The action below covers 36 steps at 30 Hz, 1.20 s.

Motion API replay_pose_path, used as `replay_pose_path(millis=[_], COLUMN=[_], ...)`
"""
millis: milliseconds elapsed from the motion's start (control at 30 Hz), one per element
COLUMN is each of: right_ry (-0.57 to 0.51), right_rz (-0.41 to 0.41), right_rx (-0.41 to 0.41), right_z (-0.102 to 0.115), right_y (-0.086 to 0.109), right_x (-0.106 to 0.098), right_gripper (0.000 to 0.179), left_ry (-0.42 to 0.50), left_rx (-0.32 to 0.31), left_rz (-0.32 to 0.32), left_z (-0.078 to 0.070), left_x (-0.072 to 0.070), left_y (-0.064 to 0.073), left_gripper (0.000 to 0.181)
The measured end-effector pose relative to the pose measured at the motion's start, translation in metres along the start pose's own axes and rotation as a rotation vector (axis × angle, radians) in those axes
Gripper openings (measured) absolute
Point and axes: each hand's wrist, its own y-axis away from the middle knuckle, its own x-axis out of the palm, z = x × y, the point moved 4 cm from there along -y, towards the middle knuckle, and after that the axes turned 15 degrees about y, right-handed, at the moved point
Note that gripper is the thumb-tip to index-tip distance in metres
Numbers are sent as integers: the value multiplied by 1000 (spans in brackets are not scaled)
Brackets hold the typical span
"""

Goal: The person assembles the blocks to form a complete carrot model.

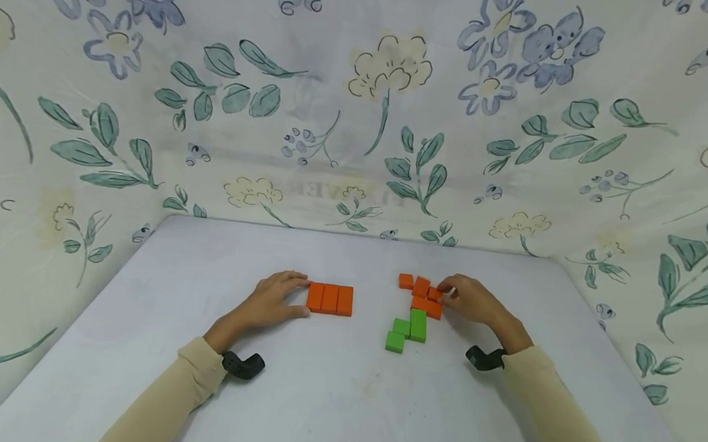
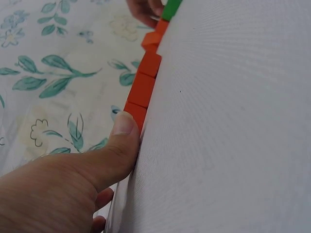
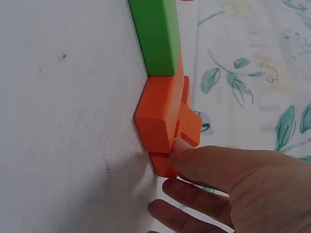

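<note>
Three orange blocks (image 1: 329,299) lie side by side in a row on the white table. My left hand (image 1: 272,302) is at the row's left end, thumb by the near corner and fingers by the far corner. In the left wrist view the thumb (image 2: 122,127) rests against the end block. On the right, my right hand (image 1: 469,299) pinches a small orange block (image 1: 435,294) at the edge of an orange cluster. A longer orange block (image 1: 426,306) lies just in front of it, an upright-looking orange block (image 1: 421,286) beside it.
Next to the cluster's near side lies a long green block (image 1: 418,325), with two small green blocks (image 1: 394,341) stepping toward the front left. A small orange block (image 1: 406,281) sits at the cluster's far left. A flowered cloth (image 1: 336,112) hangs behind the table.
</note>
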Motion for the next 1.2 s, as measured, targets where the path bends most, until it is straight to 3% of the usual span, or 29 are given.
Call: replay_pose_path(millis=[267, 633, 967, 1200], right_ry=[-39, -92, -113, -93], right_rz=[-7, 8, -3, -24], right_rx=[15, 36, 43, 73], right_z=[-8, -14, -20, -21], right_y=[0, 0, -1, 1], right_x=[5, 8, 11, 10], right_gripper=[28, 31, 31, 31], left_ry=[-3, 66, 86, 100], left_rx=[21, -8, 4, -31], left_rz=[-9, 43, 58, 62], left_z=[0, 3, 3, 3], left_x=[0, -5, -8, -7], left_y=[2, 1, 2, 3], left_gripper=[65, 69, 61, 60])
